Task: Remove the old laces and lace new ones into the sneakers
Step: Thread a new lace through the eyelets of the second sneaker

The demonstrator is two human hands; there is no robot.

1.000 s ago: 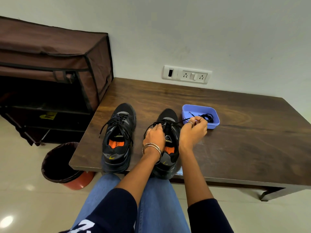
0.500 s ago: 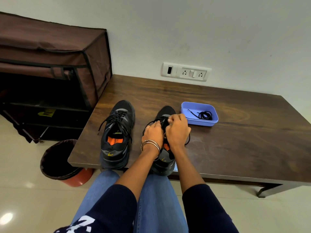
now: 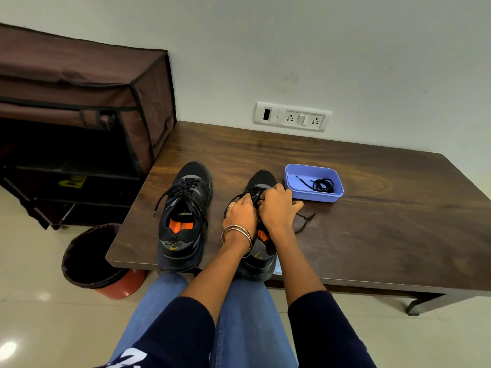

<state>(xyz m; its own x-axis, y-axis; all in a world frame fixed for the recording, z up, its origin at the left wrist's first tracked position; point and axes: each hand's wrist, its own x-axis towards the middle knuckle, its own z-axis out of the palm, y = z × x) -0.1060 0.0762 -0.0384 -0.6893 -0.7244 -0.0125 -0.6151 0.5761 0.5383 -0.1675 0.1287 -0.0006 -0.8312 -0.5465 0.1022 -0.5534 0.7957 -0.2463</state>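
Note:
Two black sneakers stand side by side near the front edge of the dark wooden table (image 3: 372, 235). The left sneaker (image 3: 186, 208) has its black lace threaded and untied. On the right sneaker (image 3: 261, 245), both my hands work at the laced area. My left hand (image 3: 240, 215), with bangles at the wrist, holds the shoe's upper, fingers curled at the lace. My right hand (image 3: 277, 208) pinches the black lace over the eyelets. A loose lace end (image 3: 305, 221) trails on the table to the right. A blue tray (image 3: 295, 176) behind holds a coiled black lace (image 3: 322, 185).
A brown fabric shoe rack (image 3: 87, 107) stands left of the table. A dark bin (image 3: 93, 256) sits on the floor by the table's left corner. A switch and socket plate (image 3: 292, 117) is on the wall. My knees in jeans are under the front edge.
My right hand came back from beside the blue tray to the right sneaker's eyelets, and a length of pulled lace now lies on the table. My left hand stayed on the shoe.

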